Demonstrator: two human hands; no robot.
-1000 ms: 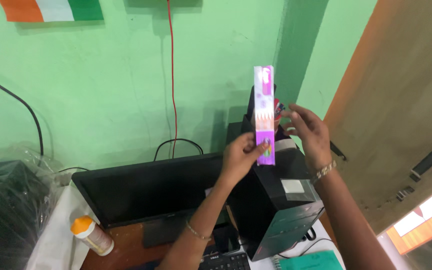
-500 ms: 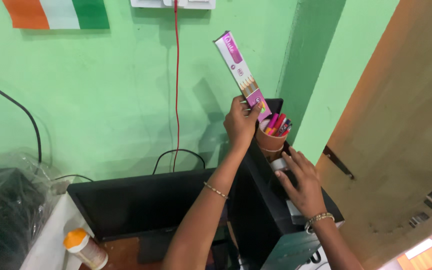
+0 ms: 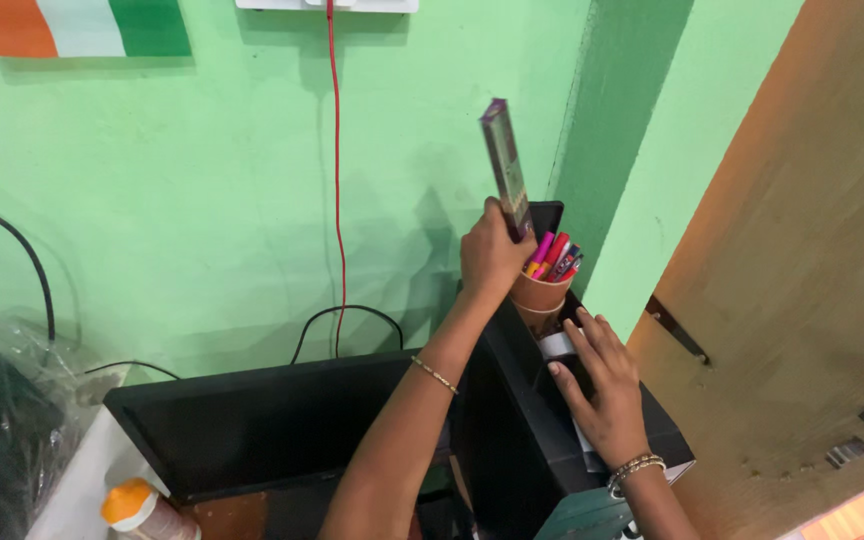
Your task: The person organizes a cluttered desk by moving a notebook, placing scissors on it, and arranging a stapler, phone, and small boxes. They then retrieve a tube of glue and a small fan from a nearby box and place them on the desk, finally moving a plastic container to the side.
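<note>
The slim purple packet [image 3: 506, 165] stands nearly upright just above the orange pen cup [image 3: 539, 292], long axis vertical, top leaning slightly left. Your left hand [image 3: 490, 255] clenches its lower end; your right hand [image 3: 602, 385] lies flat, fingers released, below the cup. You seem mid-placement: lowering it calls for a clear slot among the pens.

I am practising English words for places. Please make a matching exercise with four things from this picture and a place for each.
Things:
1. long purple box
2. pen cup
3. right hand
4. orange-capped bottle

Places:
a. flat on the black computer case
b. bottom left, beside the monitor
c. raised in the left hand
d. standing on the case, by the wall

Pairs: 1-c, 2-d, 3-a, 4-b
</note>
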